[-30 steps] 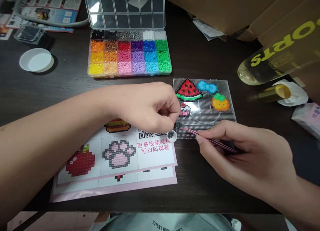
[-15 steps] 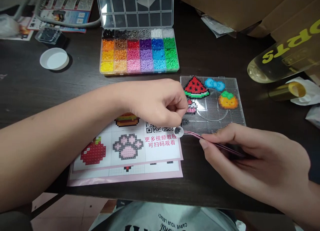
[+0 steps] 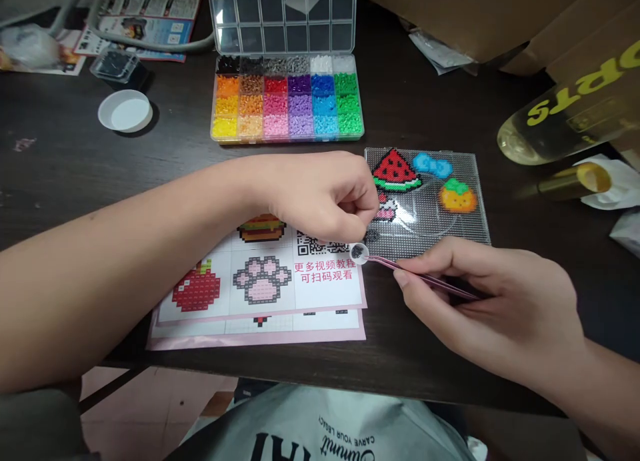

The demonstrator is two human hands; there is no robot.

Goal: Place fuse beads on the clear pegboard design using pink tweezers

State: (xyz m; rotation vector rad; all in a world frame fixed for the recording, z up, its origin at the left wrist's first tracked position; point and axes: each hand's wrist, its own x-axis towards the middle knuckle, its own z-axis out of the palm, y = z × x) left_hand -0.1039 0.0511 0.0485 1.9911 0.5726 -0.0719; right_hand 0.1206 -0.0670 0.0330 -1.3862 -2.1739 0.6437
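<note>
My left hand reaches across from the left, fingers curled and closed. Just under its thumb is a small white round cup with dark beads inside, which the hand appears to grip; its far part is hidden. Pinched between the thumb and fingers of my right hand are pink tweezers, their tips at the cup's rim. Behind both hands lies a clear pegboard bearing a watermelon bead figure, a blue bow, an orange fruit and a partly hidden pink figure.
Printed pattern sheets lie under my left forearm. An open compartment box of coloured beads stands at the back. Farther left are a white lid and a small clear box. A bottle lies at the right.
The whole view has shifted slightly. My hands keep nearly the same pose, with the tweezers' tips still at the small white cup.
</note>
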